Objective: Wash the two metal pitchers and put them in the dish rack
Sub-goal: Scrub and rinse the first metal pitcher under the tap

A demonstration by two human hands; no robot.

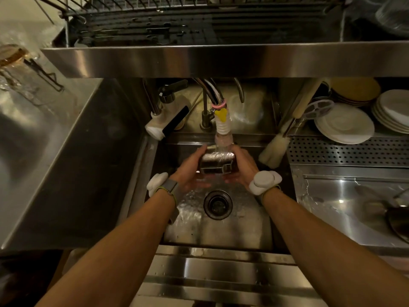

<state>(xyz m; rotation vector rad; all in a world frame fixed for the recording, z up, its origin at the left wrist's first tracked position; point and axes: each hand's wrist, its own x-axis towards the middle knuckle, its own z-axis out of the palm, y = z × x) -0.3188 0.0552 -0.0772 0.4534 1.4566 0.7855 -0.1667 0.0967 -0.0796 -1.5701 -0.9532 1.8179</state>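
Note:
A small metal pitcher (217, 163) lies on its side over the sink (221, 227), its handle facing me, under water running from the tap's white nozzle (223, 126). My left hand (192, 167) grips its left end and my right hand (242, 166) grips its right end. The dish rack (177, 27) sits on the steel shelf above the sink. I see only one pitcher.
The drain (218, 204) lies below my hands. A white bottle brush (274, 149) leans at the sink's right edge. Stacked white plates (345, 126) stand at the right rear. A second faucet (168, 116) angles in at the left. A dark pan (398, 220) rests on the right drainboard.

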